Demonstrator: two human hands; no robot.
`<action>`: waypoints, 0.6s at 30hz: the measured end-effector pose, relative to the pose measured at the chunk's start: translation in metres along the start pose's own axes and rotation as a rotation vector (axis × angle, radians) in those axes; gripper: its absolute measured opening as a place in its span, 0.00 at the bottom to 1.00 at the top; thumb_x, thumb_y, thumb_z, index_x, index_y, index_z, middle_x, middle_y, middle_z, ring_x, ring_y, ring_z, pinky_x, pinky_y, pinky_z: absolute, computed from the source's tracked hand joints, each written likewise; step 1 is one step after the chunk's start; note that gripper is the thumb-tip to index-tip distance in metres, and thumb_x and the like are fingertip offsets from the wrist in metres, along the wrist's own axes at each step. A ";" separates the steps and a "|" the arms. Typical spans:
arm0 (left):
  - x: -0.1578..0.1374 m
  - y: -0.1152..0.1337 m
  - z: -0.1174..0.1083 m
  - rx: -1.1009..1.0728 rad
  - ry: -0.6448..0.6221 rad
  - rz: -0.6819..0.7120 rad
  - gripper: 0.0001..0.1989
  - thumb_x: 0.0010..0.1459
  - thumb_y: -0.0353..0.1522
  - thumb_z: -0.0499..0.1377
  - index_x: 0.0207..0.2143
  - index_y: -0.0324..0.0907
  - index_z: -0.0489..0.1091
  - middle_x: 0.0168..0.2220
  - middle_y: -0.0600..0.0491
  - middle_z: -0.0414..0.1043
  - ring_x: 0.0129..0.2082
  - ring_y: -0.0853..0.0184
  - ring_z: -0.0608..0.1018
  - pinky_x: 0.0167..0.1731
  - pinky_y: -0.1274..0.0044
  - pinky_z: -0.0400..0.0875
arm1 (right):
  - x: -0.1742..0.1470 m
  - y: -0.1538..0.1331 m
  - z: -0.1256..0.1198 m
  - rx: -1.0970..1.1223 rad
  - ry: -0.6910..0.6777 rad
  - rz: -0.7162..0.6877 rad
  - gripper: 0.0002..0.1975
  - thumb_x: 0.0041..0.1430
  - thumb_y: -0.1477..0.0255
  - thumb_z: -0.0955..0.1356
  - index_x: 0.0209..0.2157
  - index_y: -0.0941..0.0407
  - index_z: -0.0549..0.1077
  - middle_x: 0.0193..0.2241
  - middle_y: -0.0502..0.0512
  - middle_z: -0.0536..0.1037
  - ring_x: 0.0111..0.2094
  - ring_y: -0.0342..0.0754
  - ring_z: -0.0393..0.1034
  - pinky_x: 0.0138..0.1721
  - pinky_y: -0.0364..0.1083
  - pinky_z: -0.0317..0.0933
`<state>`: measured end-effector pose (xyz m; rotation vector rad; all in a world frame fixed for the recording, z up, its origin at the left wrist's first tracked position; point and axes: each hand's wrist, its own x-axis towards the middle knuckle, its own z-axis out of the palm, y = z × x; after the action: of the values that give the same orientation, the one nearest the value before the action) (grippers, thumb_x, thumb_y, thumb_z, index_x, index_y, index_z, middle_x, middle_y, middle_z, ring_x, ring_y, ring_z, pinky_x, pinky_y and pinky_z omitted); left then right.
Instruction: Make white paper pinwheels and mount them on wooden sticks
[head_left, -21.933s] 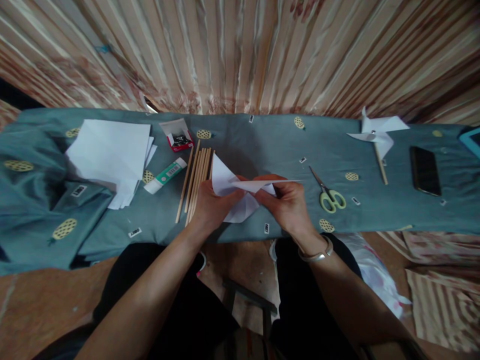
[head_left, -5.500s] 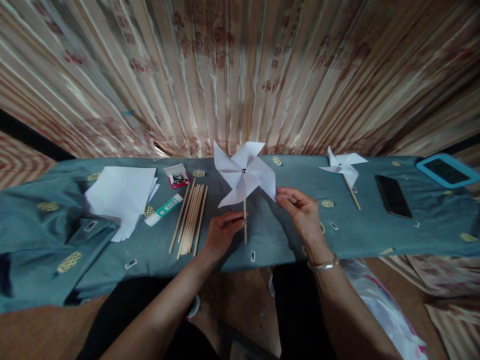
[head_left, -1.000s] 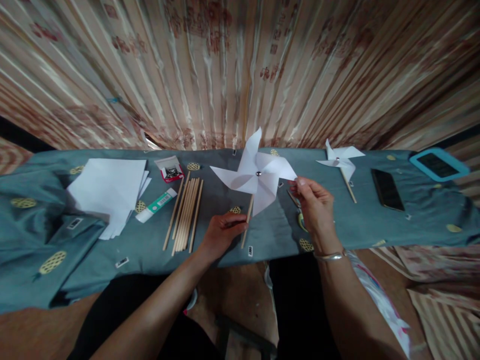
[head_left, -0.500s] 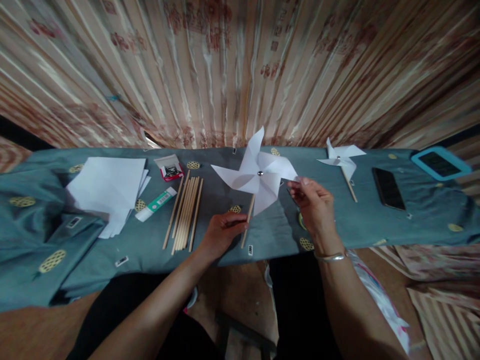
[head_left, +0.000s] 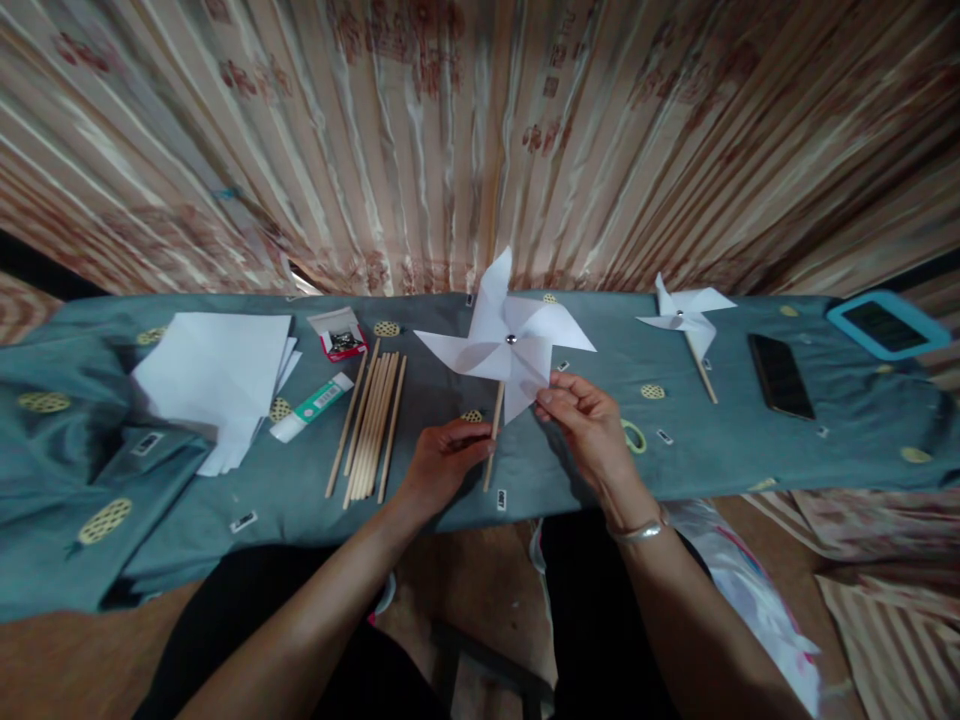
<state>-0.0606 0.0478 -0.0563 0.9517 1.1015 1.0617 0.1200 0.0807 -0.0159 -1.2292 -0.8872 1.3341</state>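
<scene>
A white paper pinwheel point(head_left: 491, 352) with a shiny silver pin at its centre is held up in front of me. My left hand point(head_left: 446, 462) is closed round its wooden stick point(head_left: 498, 405), fingers pinching it below the blades. With thumb and fingertips, my right hand point(head_left: 585, 420) pinches the edge of the lower right blade. Just right of that hand lies a yellow-green ring-shaped handle point(head_left: 634, 437), the rest of it hidden. Several loose wooden sticks point(head_left: 373, 425) lie side by side left of my left hand.
Farther left are a glue tube point(head_left: 313, 407), a red box of pins point(head_left: 341, 340) and stacked white paper point(head_left: 217, 370). At right lie a second pinwheel point(head_left: 694, 305), a phone point(head_left: 780, 375) and a blue-framed tablet point(head_left: 889, 325). A curtain point(head_left: 465, 150) hangs behind the cloth-covered table point(head_left: 720, 455).
My right hand has moved left and down from the right blade tip to the lower right blade. The pinwheel head has shifted slightly left, while my left hand keeps its hold.
</scene>
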 end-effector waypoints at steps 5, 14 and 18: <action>-0.001 0.001 -0.001 -0.008 0.000 -0.010 0.12 0.42 0.37 0.71 0.31 0.42 0.83 0.32 0.52 0.81 0.33 0.64 0.79 0.38 0.74 0.72 | 0.000 -0.001 0.001 0.012 0.004 0.011 0.23 0.31 0.61 0.82 0.31 0.53 0.78 0.21 0.45 0.78 0.22 0.40 0.67 0.27 0.43 0.62; -0.003 0.004 0.000 0.021 -0.024 -0.006 0.11 0.45 0.36 0.69 0.32 0.41 0.83 0.32 0.51 0.82 0.34 0.63 0.79 0.40 0.73 0.73 | -0.004 0.001 0.007 -0.021 -0.047 0.004 0.20 0.34 0.61 0.82 0.28 0.52 0.78 0.20 0.45 0.76 0.22 0.41 0.65 0.27 0.43 0.61; -0.002 0.002 -0.001 0.009 -0.019 -0.002 0.11 0.44 0.35 0.69 0.32 0.42 0.83 0.32 0.51 0.82 0.35 0.63 0.80 0.40 0.73 0.74 | -0.004 0.002 0.008 -0.048 -0.054 -0.010 0.21 0.34 0.58 0.82 0.29 0.52 0.77 0.20 0.44 0.75 0.22 0.41 0.64 0.27 0.43 0.61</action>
<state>-0.0620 0.0463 -0.0538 0.9654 1.0922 1.0453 0.1118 0.0774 -0.0158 -1.2291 -0.9677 1.3506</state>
